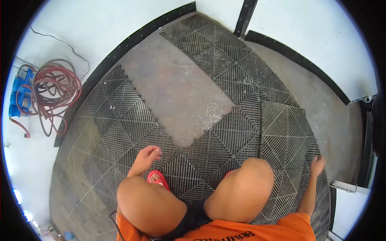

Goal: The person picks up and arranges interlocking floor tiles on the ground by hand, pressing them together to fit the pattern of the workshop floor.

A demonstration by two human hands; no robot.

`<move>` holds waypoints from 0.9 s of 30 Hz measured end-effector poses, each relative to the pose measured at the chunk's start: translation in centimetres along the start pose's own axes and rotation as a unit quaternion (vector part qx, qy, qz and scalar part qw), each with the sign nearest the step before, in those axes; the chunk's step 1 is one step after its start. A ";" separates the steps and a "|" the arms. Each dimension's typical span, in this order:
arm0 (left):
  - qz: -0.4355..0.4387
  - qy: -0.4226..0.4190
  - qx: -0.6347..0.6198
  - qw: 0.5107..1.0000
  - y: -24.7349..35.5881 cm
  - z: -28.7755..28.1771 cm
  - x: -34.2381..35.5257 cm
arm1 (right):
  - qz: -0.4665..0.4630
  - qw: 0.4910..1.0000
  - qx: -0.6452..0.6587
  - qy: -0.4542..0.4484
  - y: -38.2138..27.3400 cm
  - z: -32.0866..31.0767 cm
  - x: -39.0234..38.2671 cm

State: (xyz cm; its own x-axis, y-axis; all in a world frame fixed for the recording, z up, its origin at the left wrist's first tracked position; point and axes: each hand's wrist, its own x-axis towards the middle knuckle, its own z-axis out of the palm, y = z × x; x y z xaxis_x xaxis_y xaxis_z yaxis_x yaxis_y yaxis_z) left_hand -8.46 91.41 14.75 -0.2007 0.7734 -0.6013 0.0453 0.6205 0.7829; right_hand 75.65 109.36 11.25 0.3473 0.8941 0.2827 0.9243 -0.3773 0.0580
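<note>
My left hand (145, 160) hovers over the dark slatted floor tiles (132, 138), just ahead of my left knee. Its fingers are loosely bent, a gap shows by the thumb, and I see nothing in them. Far to the right, my right hand (317, 166) is at the outer edge of the tiling, its fingers slightly apart with nothing visible in them. Whether it touches the tiles I cannot tell. Beside it, a section of grey slatted tiles (286, 134) seems to lie on top of the others. Bare concrete (177, 88) shows in a long gap between the joined tiles.
A blue wall rack (20, 94) with coiled red hose (60, 86) hangs at the left. Black strips (136, 37) run along the foot of the white walls. Concrete floor (333, 108) lies beyond the tiles at right. My red sandal (159, 180) rests on the tiling.
</note>
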 end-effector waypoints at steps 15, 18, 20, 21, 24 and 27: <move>-0.078 0.469 -0.003 0.880 -23.3 -4.9 -16.5 | -0.751 0.551 0.088 -0.354 -72.4 -4.6 -24.4; -0.211 0.477 0.067 0.851 -30.0 -5.4 -20.2 | -0.632 0.674 0.130 -0.360 -72.7 -3.4 -34.4; -0.187 0.505 0.123 0.834 -32.8 -6.1 -21.0 | -0.491 0.773 0.222 -0.336 -71.4 -2.2 -40.4; -0.154 0.523 0.185 0.818 -33.9 -6.6 -21.2 | -0.502 0.762 0.216 -0.348 -71.2 -2.9 -42.9; -0.133 0.517 0.244 0.810 -36.1 -6.7 -21.0 | -0.363 0.820 0.168 -0.411 -70.0 -6.6 -46.8; -0.094 0.524 0.243 0.811 -35.8 -6.6 -18.7 | -0.297 0.805 0.248 -0.450 -71.1 -4.0 -46.3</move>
State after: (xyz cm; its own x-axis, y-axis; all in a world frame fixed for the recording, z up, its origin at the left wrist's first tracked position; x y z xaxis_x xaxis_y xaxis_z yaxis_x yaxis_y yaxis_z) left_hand -12.83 53.87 -1.02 -0.9583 0.2832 -0.0375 0.2478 0.8892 0.3845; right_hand -6.72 93.86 -2.17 -0.4110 0.7779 -0.4753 0.8415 0.1232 -0.5260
